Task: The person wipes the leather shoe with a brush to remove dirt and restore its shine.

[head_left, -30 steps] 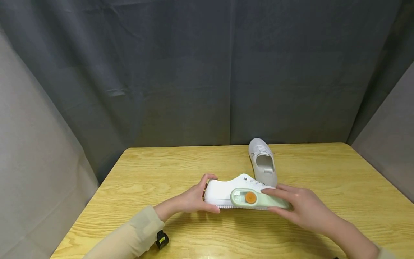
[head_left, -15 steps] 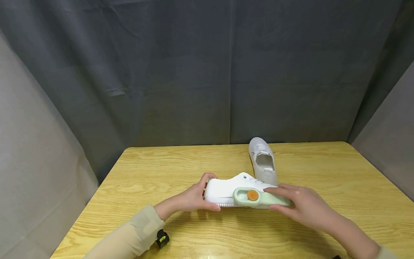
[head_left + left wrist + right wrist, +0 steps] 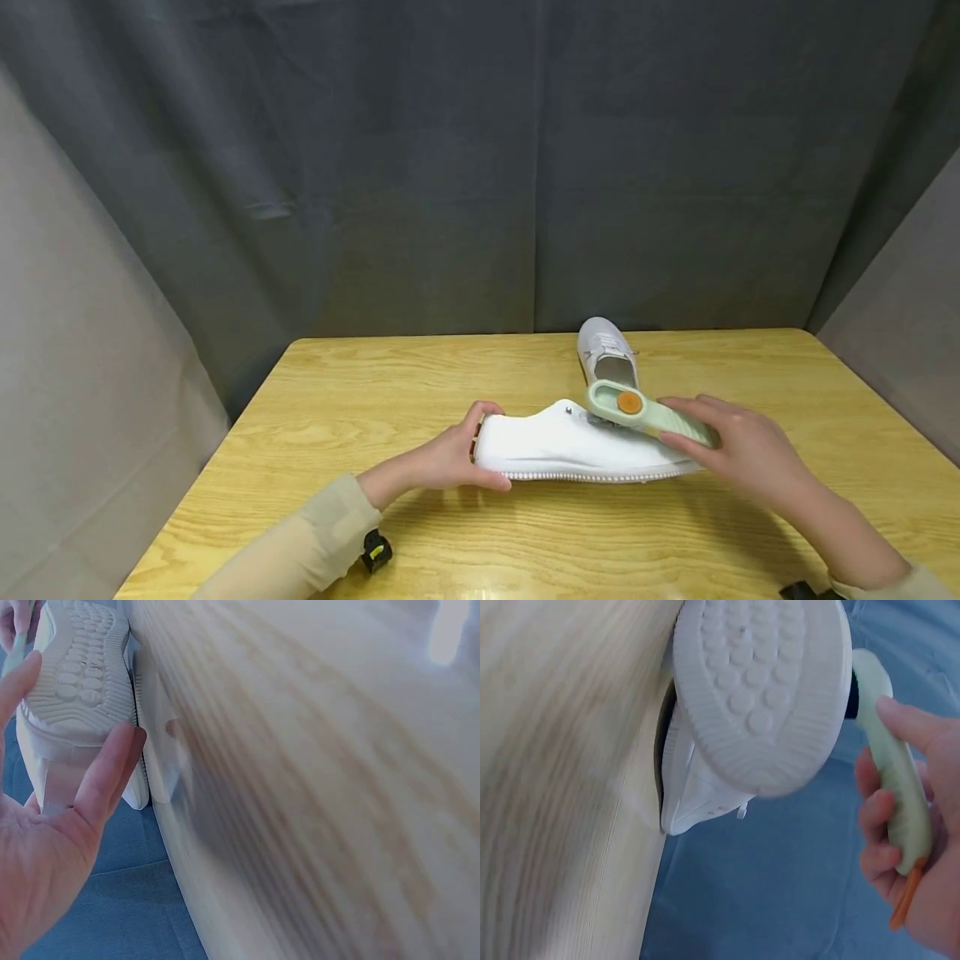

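My left hand [image 3: 457, 454] grips a white sneaker [image 3: 540, 446] by its heel. The sneaker is held side-on above the table, toe to the right; its ridged sole [image 3: 757, 697] faces the right wrist camera. My right hand [image 3: 742, 446] holds a pale green shoe brush [image 3: 667, 419] by its handle, fingers wrapped round it. An orange button [image 3: 629, 402] sits on the brush head. Dark bristles [image 3: 853, 697] show beside the sneaker in the right wrist view. The brush head lies over the lace area, hiding part of it.
A second white sneaker [image 3: 603, 337] stands behind on the wooden table [image 3: 390, 375], toe toward the back edge; the brush and held sneaker partly cover it. A dark curtain [image 3: 420, 167] hangs behind the table. An orange loop [image 3: 907, 900] hangs from the brush handle's end.
The brush has moved from the sneaker's side near the sole up and right to the laces, and now tilts. The left hand and held sneaker stay nearly in place.
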Demonstrator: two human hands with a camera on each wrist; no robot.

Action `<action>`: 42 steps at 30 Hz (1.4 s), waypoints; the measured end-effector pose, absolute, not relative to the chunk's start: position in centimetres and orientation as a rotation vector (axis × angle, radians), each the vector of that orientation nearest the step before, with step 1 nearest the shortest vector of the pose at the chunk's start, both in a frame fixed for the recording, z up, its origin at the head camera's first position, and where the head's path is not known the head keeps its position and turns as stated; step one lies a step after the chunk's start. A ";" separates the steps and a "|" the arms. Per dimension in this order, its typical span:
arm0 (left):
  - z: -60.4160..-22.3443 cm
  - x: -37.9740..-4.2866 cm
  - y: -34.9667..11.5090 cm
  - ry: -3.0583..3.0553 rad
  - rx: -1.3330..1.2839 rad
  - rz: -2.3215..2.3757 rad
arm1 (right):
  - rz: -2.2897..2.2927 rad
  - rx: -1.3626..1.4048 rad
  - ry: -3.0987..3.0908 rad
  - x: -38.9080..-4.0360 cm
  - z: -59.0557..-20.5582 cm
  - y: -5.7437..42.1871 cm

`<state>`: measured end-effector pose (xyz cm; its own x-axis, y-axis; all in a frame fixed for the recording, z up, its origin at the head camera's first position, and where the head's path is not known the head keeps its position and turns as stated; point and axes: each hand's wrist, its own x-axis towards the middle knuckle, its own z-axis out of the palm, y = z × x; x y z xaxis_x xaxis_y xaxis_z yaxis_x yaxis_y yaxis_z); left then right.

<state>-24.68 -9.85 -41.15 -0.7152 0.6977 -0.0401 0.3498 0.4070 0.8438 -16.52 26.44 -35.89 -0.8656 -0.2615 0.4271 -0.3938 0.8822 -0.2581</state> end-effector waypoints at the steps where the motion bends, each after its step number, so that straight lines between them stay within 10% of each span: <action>1: -41.2 -24.7 -9.8 2.278 0.897 1.235 | 0.483 0.507 -2.652 -16.3 -35.9 26.3; 13: -41.1 -24.9 -9.9 2.283 0.902 1.235 | 0.486 0.926 -2.449 -14.3 -37.0 24.4; 32: -40.5 -24.7 -9.7 2.280 0.890 1.215 | 0.424 0.342 -2.772 -15.5 -35.8 28.7; 42: -40.7 -24.6 -9.9 2.266 0.895 1.226 | 0.457 0.536 -2.569 -14.2 -36.0 27.5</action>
